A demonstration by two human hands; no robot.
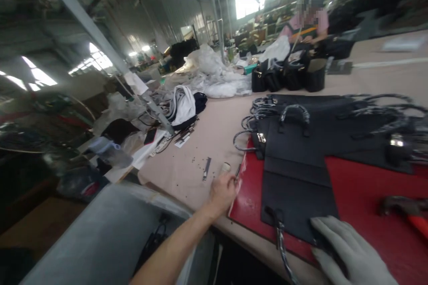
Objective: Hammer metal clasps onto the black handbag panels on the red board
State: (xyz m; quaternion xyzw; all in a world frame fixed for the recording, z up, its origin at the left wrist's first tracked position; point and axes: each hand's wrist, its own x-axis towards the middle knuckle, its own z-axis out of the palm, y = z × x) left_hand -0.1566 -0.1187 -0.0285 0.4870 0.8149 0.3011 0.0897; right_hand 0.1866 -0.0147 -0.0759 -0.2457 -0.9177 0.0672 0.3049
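Note:
My bare left hand (223, 193) is at the left edge of a red board (247, 202). Its fingers are curled in a pinch, and a thin dark thing by the fingertips is too small to name. My right hand (347, 249), in a pale grey glove, is at the near edge of a black bag panel (297, 182). Something dark lies between its thumb and fingers; what it is stays unclear. A patterned cord handle (281, 240) hangs from the panel's near end over the board's edge. Another cord handle (296, 113) arches up from black panels farther back.
A hammer (404, 207) with an orange-red handle lies at right. Left of the board is a small metal strip (206, 169) among dark bits. Black bags (287, 75), plastic wrap (214, 75) and a phone (150, 136) lie farther off. A co-worker (309, 24) is across the table.

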